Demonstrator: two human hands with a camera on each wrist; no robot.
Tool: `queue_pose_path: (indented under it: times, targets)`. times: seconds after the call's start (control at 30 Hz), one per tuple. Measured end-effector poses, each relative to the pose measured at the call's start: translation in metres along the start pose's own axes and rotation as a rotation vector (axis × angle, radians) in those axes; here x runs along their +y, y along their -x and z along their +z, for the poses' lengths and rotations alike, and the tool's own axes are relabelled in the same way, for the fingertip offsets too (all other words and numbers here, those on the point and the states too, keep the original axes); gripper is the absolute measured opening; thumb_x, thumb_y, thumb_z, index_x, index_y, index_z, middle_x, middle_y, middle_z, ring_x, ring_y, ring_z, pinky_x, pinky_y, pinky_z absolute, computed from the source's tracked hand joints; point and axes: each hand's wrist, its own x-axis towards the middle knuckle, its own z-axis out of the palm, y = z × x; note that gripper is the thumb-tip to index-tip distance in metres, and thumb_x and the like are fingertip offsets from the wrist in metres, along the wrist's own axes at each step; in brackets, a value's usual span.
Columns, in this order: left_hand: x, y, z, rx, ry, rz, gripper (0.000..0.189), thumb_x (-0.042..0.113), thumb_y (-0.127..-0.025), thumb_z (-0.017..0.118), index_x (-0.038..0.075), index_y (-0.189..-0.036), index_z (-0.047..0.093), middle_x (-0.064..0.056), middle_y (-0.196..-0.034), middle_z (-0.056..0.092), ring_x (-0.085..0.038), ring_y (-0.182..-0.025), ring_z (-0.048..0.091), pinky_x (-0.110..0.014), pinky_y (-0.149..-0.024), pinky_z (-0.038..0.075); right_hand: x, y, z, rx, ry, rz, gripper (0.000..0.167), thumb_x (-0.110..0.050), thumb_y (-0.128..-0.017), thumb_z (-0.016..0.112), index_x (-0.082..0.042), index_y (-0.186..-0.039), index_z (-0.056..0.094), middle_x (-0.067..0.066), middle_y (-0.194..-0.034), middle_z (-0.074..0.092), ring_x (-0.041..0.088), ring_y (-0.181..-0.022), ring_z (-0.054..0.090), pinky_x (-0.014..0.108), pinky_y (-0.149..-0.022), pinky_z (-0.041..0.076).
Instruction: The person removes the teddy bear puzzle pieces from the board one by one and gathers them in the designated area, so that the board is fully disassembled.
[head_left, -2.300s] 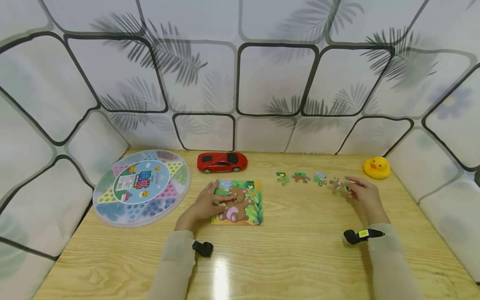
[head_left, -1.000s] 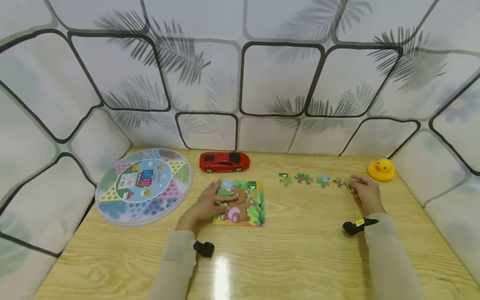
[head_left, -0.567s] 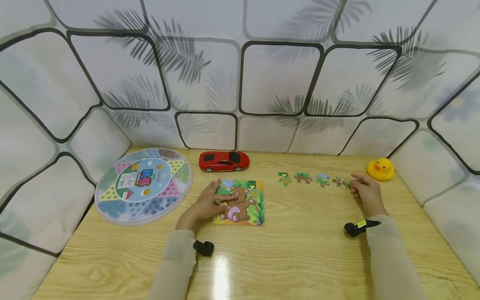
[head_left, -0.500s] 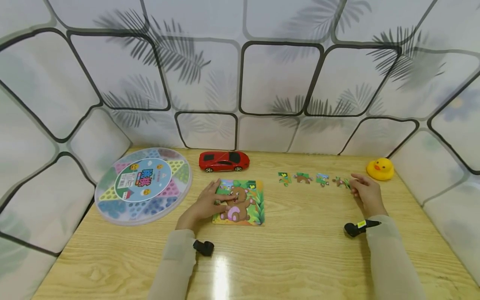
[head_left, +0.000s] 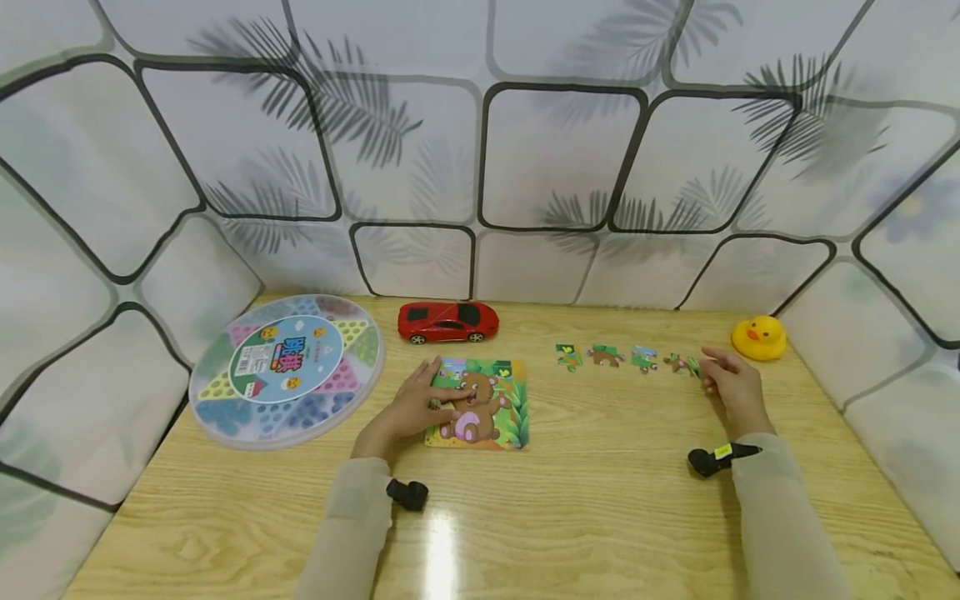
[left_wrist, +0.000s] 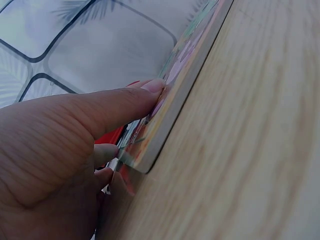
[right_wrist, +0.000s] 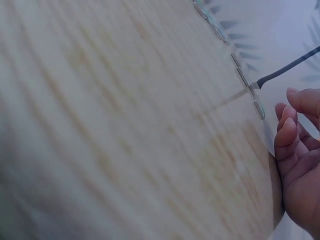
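A bear jigsaw puzzle (head_left: 504, 425) lies flat on the wooden table in the head view. My left hand (head_left: 411, 404) rests over its left side with the fingers spread, and in the left wrist view the thumb (left_wrist: 125, 102) lies on its face near the edge. To the right, a row of loose puzzle pieces (head_left: 606, 356) runs across the table. The rightmost piece (head_left: 681, 363) is beside my right hand (head_left: 733, 387), whose loosely bent fingertips are right at its end. In the right wrist view these fingers (right_wrist: 287, 132) hold nothing and stand apart from that piece (right_wrist: 258, 110).
A round Chinese checkers box (head_left: 360, 333) lies at the left. Behind the puzzle stands a red toy car (head_left: 447, 322), and a yellow rubber duck (head_left: 759, 337) sits at the back right. A patterned cloth wall (head_left: 420, 258) closes off the table's back and sides.
Compared with the oldest frame, my right hand has drawn slightly right, off the rightmost piece. The left hand stays on the puzzle. Over the last second almost nothing has moved.
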Motion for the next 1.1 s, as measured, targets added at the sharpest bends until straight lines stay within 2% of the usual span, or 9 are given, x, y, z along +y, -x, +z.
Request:
queue_pose_path:
  times: [0.37, 0.53, 0.63, 0.8, 0.9, 1.1]
  targets:
    - [-0.002, -0.001, 0.002, 0.0, 0.006, 0.01, 0.037, 0.024, -0.089, 0.066, 0.022, -0.126, 0.063, -0.025, -0.155, 0.008, -0.043, -0.142, 0.0, -0.065, -0.108, 0.009, -0.002, 0.003, -0.001, 0.006, -0.009, 0.014, 0.029, -0.015, -0.09, 0.064, -0.011, -0.119, 0.061, -0.01, -0.075, 0.058, 0.003, -0.056, 0.052, 0.014, -0.05, 0.047]
    - [-0.003, -0.001, 0.002, 0.003, 0.003, 0.004, 0.038, 0.025, -0.088, 0.067, 0.023, -0.126, 0.063, -0.024, -0.155, 0.008, -0.043, -0.142, 0.001, -0.065, -0.108, 0.009, -0.006, 0.009, 0.001, -0.011, -0.051, 0.007, 0.023, -0.014, -0.09, 0.065, -0.015, -0.113, 0.065, -0.01, -0.075, 0.06, 0.003, -0.056, 0.053, 0.015, -0.049, 0.047]
    - [-0.003, -0.001, 0.002, 0.002, -0.007, 0.0, 0.038, 0.025, -0.088, 0.066, 0.024, -0.126, 0.063, -0.024, -0.155, 0.008, -0.043, -0.142, 0.001, -0.065, -0.108, 0.009, -0.009, 0.012, 0.004, -0.033, -0.033, -0.02, 0.028, -0.016, -0.091, 0.064, -0.011, -0.118, 0.063, -0.009, -0.075, 0.058, 0.003, -0.057, 0.053, 0.015, -0.05, 0.048]
    - [-0.004, -0.002, 0.003, 0.003, -0.006, -0.004, 0.037, 0.025, -0.089, 0.066, 0.023, -0.126, 0.063, -0.023, -0.155, 0.008, -0.042, -0.142, 0.0, -0.064, -0.108, 0.009, -0.017, 0.017, 0.01, -0.061, 0.077, -0.098, 0.033, -0.021, -0.092, 0.062, -0.008, -0.122, 0.061, -0.009, -0.074, 0.057, 0.002, -0.061, 0.052, 0.014, -0.055, 0.049]
    - [-0.003, -0.001, 0.002, 0.004, -0.006, -0.001, 0.037, 0.025, -0.089, 0.066, 0.023, -0.126, 0.063, -0.024, -0.155, 0.008, -0.042, -0.142, 0.0, -0.065, -0.108, 0.009, -0.021, 0.02, 0.014, -0.077, 0.086, -0.129, 0.029, -0.021, -0.092, 0.063, -0.011, -0.118, 0.064, -0.009, -0.075, 0.058, 0.003, -0.061, 0.053, 0.015, -0.056, 0.049]
    - [-0.001, 0.0, 0.001, 0.004, -0.008, 0.009, 0.037, 0.025, -0.089, 0.066, 0.022, -0.126, 0.063, -0.025, -0.155, 0.008, -0.044, -0.142, 0.001, -0.065, -0.108, 0.01, -0.026, 0.025, 0.033, -0.146, 0.09, -0.174, 0.015, -0.021, -0.092, 0.062, -0.027, -0.105, 0.066, -0.008, -0.078, 0.062, 0.004, -0.06, 0.053, 0.016, -0.055, 0.048]
